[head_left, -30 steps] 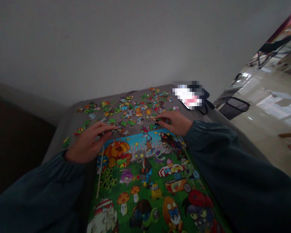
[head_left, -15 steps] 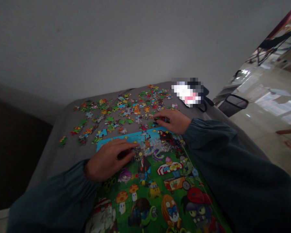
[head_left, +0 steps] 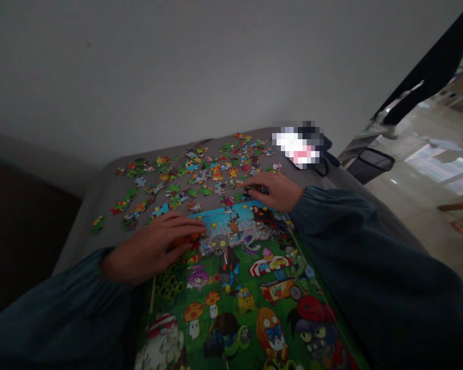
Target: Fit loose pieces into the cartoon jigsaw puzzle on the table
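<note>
A cartoon picture board [head_left: 254, 293] with zombies, plants and mushrooms on green lies in front of me, its blue top edge facing the wall. My left hand [head_left: 158, 246] is over the board's upper left corner, fingers stretched out, with no held piece visible. Just past the top right edge, my right hand [head_left: 275, 190] rests low among loose puzzle pieces [head_left: 216, 172]. Its thumb and forefinger are apart, and dark pieces show in the gap beneath them. Whether its fingertips touch one of these pieces is hard to make out.
A grey cloth [head_left: 88, 205] covers the table, with many jigsaw pieces spread toward the wall. A phone with a lit, blurred screen [head_left: 297, 149] lies at the back right beside a dark strapped object. At the right, dark-clad legs [head_left: 420, 77] of a person show beyond the table.
My left hand has shifted left across the board, uncovering the grey zombie's head and part of the blue top. My right hand stays almost in place. A dark-clad person has appeared at the far right.
</note>
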{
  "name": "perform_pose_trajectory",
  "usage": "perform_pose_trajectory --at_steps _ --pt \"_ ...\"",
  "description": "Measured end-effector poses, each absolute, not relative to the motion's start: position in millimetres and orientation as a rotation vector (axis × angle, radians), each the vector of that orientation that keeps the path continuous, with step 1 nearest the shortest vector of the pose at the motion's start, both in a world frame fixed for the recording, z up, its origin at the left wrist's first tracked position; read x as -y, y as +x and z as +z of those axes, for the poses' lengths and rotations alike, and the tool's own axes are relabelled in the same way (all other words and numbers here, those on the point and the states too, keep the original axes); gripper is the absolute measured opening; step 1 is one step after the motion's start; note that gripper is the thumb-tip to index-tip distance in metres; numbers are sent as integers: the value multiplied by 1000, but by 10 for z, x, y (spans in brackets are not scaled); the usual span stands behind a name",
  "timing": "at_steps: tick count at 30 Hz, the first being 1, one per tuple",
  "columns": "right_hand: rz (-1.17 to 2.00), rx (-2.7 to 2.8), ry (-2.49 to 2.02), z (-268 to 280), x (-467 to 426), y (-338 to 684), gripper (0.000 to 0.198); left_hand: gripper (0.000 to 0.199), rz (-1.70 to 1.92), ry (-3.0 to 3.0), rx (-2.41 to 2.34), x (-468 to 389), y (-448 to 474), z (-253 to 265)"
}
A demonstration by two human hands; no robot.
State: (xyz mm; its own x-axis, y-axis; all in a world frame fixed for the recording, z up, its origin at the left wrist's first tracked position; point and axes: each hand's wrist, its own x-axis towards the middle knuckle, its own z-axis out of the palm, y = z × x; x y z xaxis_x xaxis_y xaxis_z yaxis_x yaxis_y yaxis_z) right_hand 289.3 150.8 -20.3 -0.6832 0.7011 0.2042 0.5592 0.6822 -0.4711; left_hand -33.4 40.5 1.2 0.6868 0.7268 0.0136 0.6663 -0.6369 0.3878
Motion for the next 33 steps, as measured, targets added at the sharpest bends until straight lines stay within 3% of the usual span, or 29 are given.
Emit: perform_pose_trajectory --at_steps 15,20,25,33 --pt "511 2534 -989 -168 -1490 2876 32 28 292 2696 -1216 -410 -211 -47" --pt "512 2537 -985 -157 -1485 2874 32 46 168 2725 -982 -406 -235 -53" --pt "523 2548 -984 -138 -1475 2864 33 34 233 2761 -1108 -438 -213 -102" --pt "607 2532 -962 -61 -1453 2859 27 41 283 2671 -1172 -329 -105 24"
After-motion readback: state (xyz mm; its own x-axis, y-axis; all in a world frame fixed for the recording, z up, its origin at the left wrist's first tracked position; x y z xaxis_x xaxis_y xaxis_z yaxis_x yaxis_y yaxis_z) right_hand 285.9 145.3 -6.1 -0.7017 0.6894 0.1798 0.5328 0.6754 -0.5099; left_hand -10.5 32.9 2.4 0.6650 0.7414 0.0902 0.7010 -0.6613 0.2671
